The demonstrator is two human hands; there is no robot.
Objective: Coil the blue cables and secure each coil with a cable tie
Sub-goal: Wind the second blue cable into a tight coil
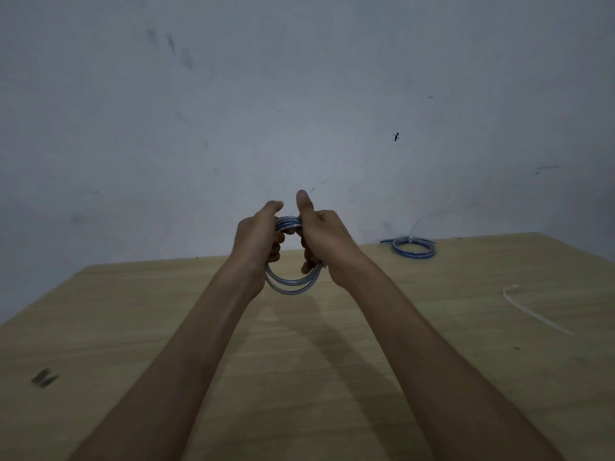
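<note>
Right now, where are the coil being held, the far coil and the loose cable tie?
held coil (290,282): head view, lower loops.
far coil (414,256): head view, near rim.
loose cable tie (532,312): head view, middle of strap.

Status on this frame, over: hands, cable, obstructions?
Left hand, right hand both gripping blue cable coil above table. No tie seen on it. Loose cable tie lying right; tied coil far right. Nothing obstructing.

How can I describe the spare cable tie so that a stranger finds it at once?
Look at the wooden table, on its right side. Nearer than the tied blue coil lies the cable tie: a thin, pale, slightly curved strip, loose and flat, wrapped around nothing.
</note>
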